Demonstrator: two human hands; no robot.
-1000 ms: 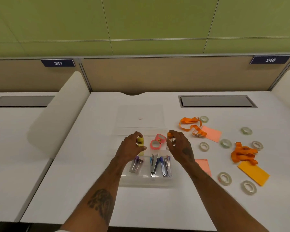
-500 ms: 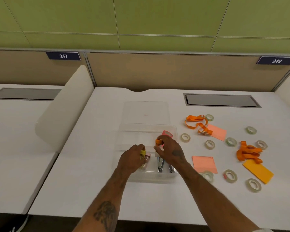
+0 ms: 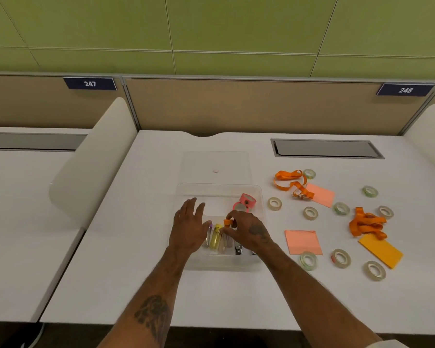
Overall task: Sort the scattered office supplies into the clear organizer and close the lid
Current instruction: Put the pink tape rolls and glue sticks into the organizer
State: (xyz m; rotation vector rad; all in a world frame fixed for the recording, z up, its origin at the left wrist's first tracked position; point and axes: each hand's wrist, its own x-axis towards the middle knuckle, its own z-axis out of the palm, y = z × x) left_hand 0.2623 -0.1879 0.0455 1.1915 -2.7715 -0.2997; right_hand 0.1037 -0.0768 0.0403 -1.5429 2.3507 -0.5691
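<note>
Orange-capped, light, stiff, slick little marker (image 3: 227,223) sits pinched at its cap in the right hand (image 3: 249,233) over the clear organizer (image 3: 258,197) at six o'clock, left hand (image 3: 189,228) spread empty.

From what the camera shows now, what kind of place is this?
Most likely a shared office with numbered desks. The seat number plates 247 and 248 sit on a tan partition panel, a curved white divider separates neighbouring desks, and the white desk has a cable hatch.
</note>
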